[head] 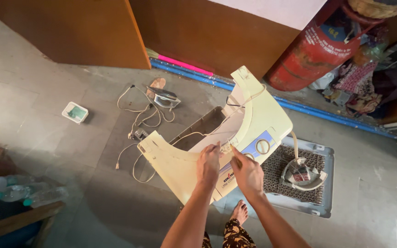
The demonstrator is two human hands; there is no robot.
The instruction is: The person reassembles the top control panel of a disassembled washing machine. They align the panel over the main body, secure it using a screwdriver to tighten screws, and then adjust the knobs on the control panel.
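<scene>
A cream plastic appliance housing [253, 119] stands tilted on the floor, with a round dial on its blue front panel. My left hand [209, 164] and my right hand [246, 172] meet at its lower front edge. Both pinch a thin pale wire [194, 134] that runs from the housing down toward the floor. My bare foot [240, 212] shows below the hands.
A grey grille panel [325, 183] with a small motor unit [302, 174] lies at right. A clothes iron [164, 97] with a tangled cord, a small white box [75, 112], a red gas cylinder [313, 50], blue pipes [336, 117] and plastic bottles [14, 190] lie around.
</scene>
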